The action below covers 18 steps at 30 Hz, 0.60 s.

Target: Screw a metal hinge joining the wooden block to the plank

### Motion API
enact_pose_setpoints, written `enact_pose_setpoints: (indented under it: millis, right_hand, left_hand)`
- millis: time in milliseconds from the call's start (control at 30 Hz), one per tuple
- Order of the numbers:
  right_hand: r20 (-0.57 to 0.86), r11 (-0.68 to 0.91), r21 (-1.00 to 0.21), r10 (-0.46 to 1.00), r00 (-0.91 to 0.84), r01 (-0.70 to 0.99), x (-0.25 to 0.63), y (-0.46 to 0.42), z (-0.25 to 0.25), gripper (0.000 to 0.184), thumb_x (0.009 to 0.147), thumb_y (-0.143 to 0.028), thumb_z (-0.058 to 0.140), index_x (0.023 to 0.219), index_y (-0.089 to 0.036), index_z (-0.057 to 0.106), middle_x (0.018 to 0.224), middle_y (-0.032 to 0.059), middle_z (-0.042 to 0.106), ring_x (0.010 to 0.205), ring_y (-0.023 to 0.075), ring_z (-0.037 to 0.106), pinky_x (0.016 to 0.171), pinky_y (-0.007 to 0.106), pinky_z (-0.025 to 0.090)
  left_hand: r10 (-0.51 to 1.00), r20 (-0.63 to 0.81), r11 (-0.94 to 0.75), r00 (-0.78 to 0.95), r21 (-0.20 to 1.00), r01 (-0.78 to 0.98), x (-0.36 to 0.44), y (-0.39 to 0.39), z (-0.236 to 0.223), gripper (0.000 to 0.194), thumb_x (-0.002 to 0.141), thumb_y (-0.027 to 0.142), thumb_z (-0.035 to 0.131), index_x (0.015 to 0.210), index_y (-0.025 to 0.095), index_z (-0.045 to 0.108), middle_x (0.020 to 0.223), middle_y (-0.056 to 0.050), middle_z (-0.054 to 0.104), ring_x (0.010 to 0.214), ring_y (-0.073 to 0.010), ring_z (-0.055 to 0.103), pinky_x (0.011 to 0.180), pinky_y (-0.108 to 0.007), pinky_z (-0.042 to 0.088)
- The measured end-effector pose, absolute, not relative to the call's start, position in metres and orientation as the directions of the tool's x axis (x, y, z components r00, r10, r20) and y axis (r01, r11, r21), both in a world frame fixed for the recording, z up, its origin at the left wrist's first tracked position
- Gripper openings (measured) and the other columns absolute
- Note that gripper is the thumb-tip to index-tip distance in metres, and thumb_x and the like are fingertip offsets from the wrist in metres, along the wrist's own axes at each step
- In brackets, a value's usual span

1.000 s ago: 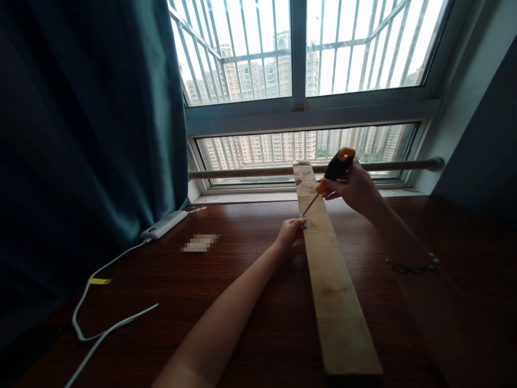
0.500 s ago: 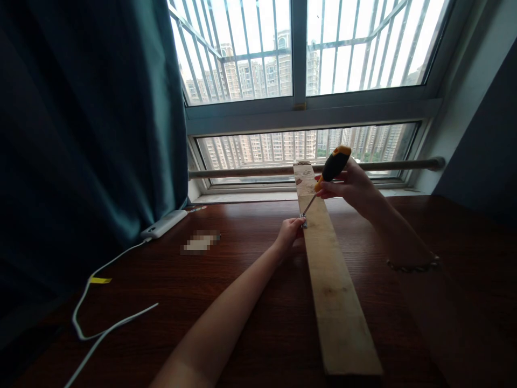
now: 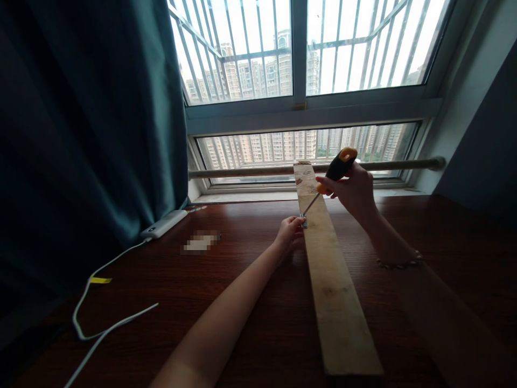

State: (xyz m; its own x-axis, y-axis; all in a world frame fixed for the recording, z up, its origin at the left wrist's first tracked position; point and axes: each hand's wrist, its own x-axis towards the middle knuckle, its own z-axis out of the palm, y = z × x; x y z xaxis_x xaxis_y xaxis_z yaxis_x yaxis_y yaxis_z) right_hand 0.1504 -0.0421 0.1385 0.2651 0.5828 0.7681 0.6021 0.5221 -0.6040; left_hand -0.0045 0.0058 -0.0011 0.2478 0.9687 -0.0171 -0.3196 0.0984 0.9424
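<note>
A long wooden board (image 3: 336, 288) lies on the dark wooden surface, its far end toward the window. At the board's left edge sits a small shiny metal fitting (image 3: 305, 223), too small to make out fully. My left hand (image 3: 288, 231) is closed at that edge, thumb and fingers pinching the fitting. In my right hand (image 3: 357, 188) is a screwdriver (image 3: 340, 165) with a black and yellow handle. It leans, handle up and to the right, and its shaft runs down to the fitting, where the tip meets it.
On the left, a white power strip or adapter (image 3: 165, 224) with a white cable (image 3: 115, 326) lies by the dark teal curtain (image 3: 121, 108). A blurred-out patch (image 3: 201, 243) is on the wooden surface. A rail (image 3: 250, 172) crosses before the barred window.
The screwdriver handle tipped slightly left, then came back right. My right hand has shifted its grip around the handle, with its wrist turned. My left hand stays at the fitting, its lower fingers showing more.
</note>
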Motion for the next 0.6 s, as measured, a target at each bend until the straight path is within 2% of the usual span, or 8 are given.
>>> enact_pose_setpoints:
  millis: [200, 333, 500, 600]
  right_hand:
    - [0.731, 0.535, -0.653, 0.631, 0.260, 0.536, 0.152, -0.040, 0.137, 0.043, 0.056, -0.053, 0.071, 0.073, -0.017, 0.058, 0.063, 0.0030, 0.065, 0.044, 0.0177, 0.060, 0.037, 0.028, 0.048]
    - [0.661, 0.541, -0.735, 0.707, 0.252, 0.409, 0.155, -0.038, 0.140, 0.043, 0.052, -0.047, 0.075, 0.078, -0.017, 0.057, 0.069, 0.0040, 0.066, 0.054, 0.0203, 0.064, 0.036, 0.028, 0.049]
    - [0.550, 0.533, -0.831, 0.829, 0.101, 0.157, 0.157, -0.051, 0.153, 0.047, 0.046, -0.033, 0.079, 0.084, -0.017, 0.056, 0.077, 0.0047, 0.065, 0.075, 0.0247, 0.066, 0.052, 0.034, 0.057]
    - [0.535, 0.525, -0.842, 0.843, 0.063, 0.127, 0.157, -0.055, 0.155, 0.046, 0.046, -0.029, 0.079, 0.084, -0.017, 0.056, 0.076, 0.0031, 0.064, 0.073, 0.0240, 0.066, 0.057, 0.037, 0.058]
  left_hand:
    - [0.977, -0.041, 0.110, 0.207, 0.936, -0.334, -0.004, 0.004, 0.000, 0.026, 0.057, 0.033, 0.071, 0.070, 0.014, 0.058, 0.070, -0.004, 0.061, 0.060, -0.0117, 0.057, 0.055, -0.023, 0.043]
    - [0.981, -0.047, 0.110, 0.188, 0.933, -0.344, -0.002, 0.003, 0.000, 0.026, 0.057, 0.033, 0.071, 0.071, 0.014, 0.060, 0.070, -0.004, 0.063, 0.060, -0.0116, 0.058, 0.057, -0.024, 0.044]
    - [0.976, -0.038, 0.122, 0.214, 0.911, -0.394, -0.001, 0.001, 0.002, 0.027, 0.056, 0.031, 0.072, 0.070, 0.012, 0.061, 0.071, -0.007, 0.064, 0.060, -0.0140, 0.060, 0.060, -0.028, 0.047]
    - [0.974, -0.037, 0.129, 0.225, 0.902, -0.412, -0.001, 0.001, 0.003, 0.028, 0.055, 0.030, 0.072, 0.071, 0.011, 0.061, 0.072, -0.007, 0.065, 0.061, -0.0152, 0.060, 0.061, -0.029, 0.048]
